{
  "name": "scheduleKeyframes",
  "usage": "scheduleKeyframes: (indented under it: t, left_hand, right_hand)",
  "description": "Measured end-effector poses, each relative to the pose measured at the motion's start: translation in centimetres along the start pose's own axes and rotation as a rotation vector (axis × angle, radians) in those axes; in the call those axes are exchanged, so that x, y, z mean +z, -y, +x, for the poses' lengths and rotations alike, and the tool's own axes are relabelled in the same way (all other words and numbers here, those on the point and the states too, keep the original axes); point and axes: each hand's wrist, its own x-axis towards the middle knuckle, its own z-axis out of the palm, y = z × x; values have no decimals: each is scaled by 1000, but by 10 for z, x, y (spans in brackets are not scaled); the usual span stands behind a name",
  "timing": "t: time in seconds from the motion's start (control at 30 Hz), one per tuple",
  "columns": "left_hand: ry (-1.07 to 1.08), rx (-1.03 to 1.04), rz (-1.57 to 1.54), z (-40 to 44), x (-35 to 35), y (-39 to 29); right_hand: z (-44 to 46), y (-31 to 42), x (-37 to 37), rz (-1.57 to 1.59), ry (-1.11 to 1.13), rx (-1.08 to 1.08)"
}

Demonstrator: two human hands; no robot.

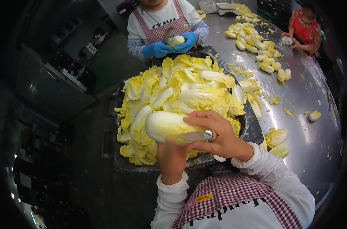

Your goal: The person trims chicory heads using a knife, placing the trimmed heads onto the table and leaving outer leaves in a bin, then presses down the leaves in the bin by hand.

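A pale, yellow-leafed cabbage head (166, 125) lies across my hands, its white base to the left. My right hand (223, 133) has its fingers over the leafy end and holds a small knife (194, 136), whose blade lies against the cabbage's near side. Under the cabbage is my left hand (171, 158), blurred, with its fingers smeared and partly hidden. Beneath and beyond both hands, loose yellow-white leaves (196, 95) are heaped high in a black crate (253, 131).
Across the crate, a person in blue gloves (158, 49) holds a cabbage and a curved blade. Trimmed heads (253, 38) and leaf scraps lie on the metal table (314, 141) at right. Another person (307, 32) handles a plastic bag at the far right.
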Motion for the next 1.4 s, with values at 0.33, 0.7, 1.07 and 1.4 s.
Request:
scheduleKeyframes:
  t: [0.33,0.7,1.07,1.4]
  left_hand:
    - [-41,179,145,0,-16,16]
    - [10,113,281,-7,-12,4]
    - [25,108,446,-14,-13,5]
    - [219,-119,-183,-6,-15,-10]
  right_hand:
    - [-16,-6,11,422,-97,358]
    - [-7,9,5,406,16,335]
    - [-8,10,0,101,30,250]
    - [28,-14,-45,-232,-113,217]
